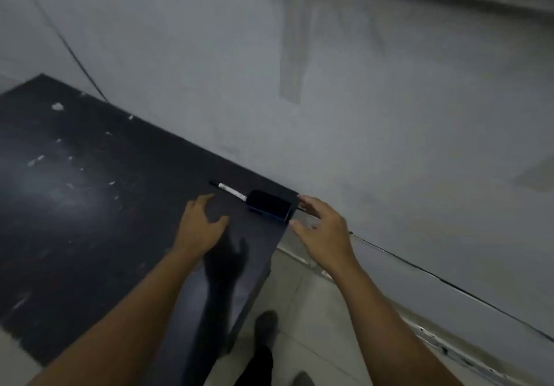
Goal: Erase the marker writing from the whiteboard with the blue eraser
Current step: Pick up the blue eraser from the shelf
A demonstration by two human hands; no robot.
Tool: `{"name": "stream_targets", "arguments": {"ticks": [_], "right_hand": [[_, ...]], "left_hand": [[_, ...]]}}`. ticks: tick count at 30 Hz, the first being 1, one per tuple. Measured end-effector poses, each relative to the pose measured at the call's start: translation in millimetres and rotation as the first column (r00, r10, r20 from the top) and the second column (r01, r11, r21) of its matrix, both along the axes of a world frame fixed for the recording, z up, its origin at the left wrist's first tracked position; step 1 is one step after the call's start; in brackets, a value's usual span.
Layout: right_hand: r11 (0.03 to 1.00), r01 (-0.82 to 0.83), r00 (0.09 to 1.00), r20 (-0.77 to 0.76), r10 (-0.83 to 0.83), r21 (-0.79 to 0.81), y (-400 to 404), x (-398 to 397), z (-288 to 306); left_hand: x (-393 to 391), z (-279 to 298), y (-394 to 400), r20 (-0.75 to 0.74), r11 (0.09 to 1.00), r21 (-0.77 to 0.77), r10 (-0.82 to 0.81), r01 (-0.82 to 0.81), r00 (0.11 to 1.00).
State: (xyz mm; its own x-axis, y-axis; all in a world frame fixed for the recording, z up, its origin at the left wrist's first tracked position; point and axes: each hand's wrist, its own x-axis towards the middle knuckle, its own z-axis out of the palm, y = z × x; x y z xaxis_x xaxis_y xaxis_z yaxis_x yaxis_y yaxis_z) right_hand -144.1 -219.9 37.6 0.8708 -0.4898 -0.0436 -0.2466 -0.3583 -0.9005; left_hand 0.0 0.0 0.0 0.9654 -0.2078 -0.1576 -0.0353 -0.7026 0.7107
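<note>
At frame centre the blue eraser (269,206) lies on the dark table's (90,205) far corner beside a marker (231,190), between the empty, loose-fingered left hand (200,226) and right hand (323,230).

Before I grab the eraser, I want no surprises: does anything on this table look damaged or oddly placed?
The dark table has pale chips and scuffs across its left side. The blue eraser sits close to the far right corner, beside the marker.
</note>
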Motion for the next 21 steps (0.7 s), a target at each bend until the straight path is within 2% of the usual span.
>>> {"name": "stream_targets", "arguments": {"ticks": [4,7,9,13,18,21], "right_hand": [[0.991,-0.105,0.963,-0.258,0.080,-0.087,-8.1,42.4,-27.5],[0.986,-0.128,0.908,-0.413,0.072,-0.110,-11.9,63.4,-53.1],[0.980,-0.167,0.867,-0.489,0.094,-0.107,-13.4,72.7,-65.8],[0.974,-0.179,0.834,-0.547,0.077,-0.135,-18.3,89.4,-84.1],[0.951,-0.247,0.786,-0.613,0.084,-0.186,-18.7,107.9,-97.1],[0.939,-0.243,0.810,-0.583,0.058,-0.245,-14.5,109.4,-106.8]], "left_hand": [[35.6,-30.7,-12.1,-0.179,0.973,0.173,-0.123,0.155,0.976],[51.8,-55.1,-22.4,-0.233,0.902,0.332,-0.206,0.277,0.950],[53.3,-66.1,-28.9,-0.273,0.874,0.386,-0.198,0.295,0.942],[47.3,-85.1,-37.0,-0.321,0.817,0.474,-0.187,0.329,0.928],[46.8,-92.4,-35.1,-0.315,0.828,0.455,-0.195,0.328,0.929],[46.2,-90.4,-35.8,-0.310,0.834,0.449,-0.191,0.320,0.931]]}}
